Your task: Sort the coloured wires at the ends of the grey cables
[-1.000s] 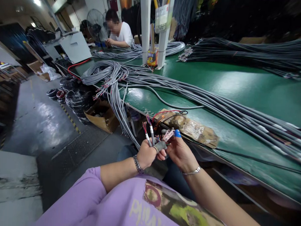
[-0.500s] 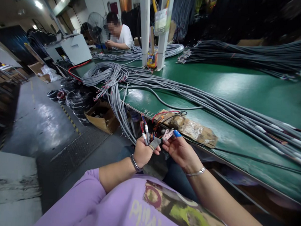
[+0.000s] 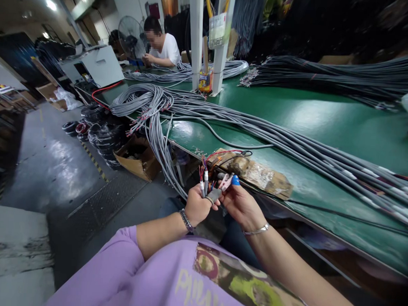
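Observation:
My left hand [image 3: 198, 205] is closed around several grey cables [image 3: 204, 188], their ends pointing up with thin red, blue and other coloured wires fanned out and white bands below. A grey cover wraps its thumb. Close beside it, my right hand [image 3: 241, 208] pinches a small pale pink tool [image 3: 225, 183] that looks like a clip. One finger of that hand wears a blue cover [image 3: 235, 180]. The pink tool is right at the wire ends by the left thumb; whether its tip grips a wire I cannot tell.
Long bundles of grey cable [image 3: 238, 116] run over the green table [image 3: 312, 125]. A taped cardboard piece [image 3: 263, 177] lies at the table edge. Below stands an open carton [image 3: 138, 157]. Black cables [image 3: 327, 77] lie at the back. Another person [image 3: 165, 49] works across the table.
My left hand has moved slightly right with the cables. My right hand has shifted a little left with the pink tool, so both hands are closer together.

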Action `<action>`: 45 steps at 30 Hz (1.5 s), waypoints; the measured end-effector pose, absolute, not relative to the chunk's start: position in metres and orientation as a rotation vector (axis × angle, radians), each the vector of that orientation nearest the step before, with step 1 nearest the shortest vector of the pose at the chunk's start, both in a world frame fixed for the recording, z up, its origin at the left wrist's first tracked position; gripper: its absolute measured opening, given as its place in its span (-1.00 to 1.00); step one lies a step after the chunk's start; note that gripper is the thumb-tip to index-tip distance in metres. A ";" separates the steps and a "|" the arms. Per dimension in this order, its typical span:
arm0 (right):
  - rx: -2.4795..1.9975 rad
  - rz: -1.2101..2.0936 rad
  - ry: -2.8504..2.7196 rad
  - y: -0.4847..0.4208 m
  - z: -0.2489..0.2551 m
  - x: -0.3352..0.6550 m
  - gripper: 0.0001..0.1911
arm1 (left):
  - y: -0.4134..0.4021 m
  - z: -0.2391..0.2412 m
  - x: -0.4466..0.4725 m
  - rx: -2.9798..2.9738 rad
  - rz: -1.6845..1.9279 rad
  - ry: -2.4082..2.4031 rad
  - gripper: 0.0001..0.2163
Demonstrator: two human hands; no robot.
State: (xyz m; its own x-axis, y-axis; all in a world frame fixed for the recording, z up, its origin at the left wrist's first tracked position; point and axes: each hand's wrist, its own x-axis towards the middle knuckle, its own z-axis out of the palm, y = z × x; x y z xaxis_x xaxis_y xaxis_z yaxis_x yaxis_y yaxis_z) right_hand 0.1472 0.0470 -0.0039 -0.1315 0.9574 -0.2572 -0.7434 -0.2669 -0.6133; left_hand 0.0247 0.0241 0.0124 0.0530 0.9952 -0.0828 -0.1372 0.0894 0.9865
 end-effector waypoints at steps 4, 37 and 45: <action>-0.735 1.727 -0.459 0.045 -0.005 0.147 -0.63 | 0.024 0.013 0.025 1.068 1.162 1.114 -0.69; -1.174 1.250 -1.039 -0.006 -0.016 0.146 -0.70 | 0.002 -0.025 -0.003 1.003 0.782 0.974 -0.66; -1.048 1.366 -1.230 -0.021 -0.011 0.138 -0.74 | -0.008 -0.034 -0.009 1.184 0.677 0.874 -0.85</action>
State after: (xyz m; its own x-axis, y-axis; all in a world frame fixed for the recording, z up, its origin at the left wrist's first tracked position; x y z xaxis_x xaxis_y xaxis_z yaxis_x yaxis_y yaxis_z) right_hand 0.1376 -0.0205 -0.0112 -0.1460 0.9892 0.0117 -0.1151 -0.0053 -0.9933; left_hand -0.0089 -0.0075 -0.0341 0.5110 0.8314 -0.2185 -0.0039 0.2564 0.9666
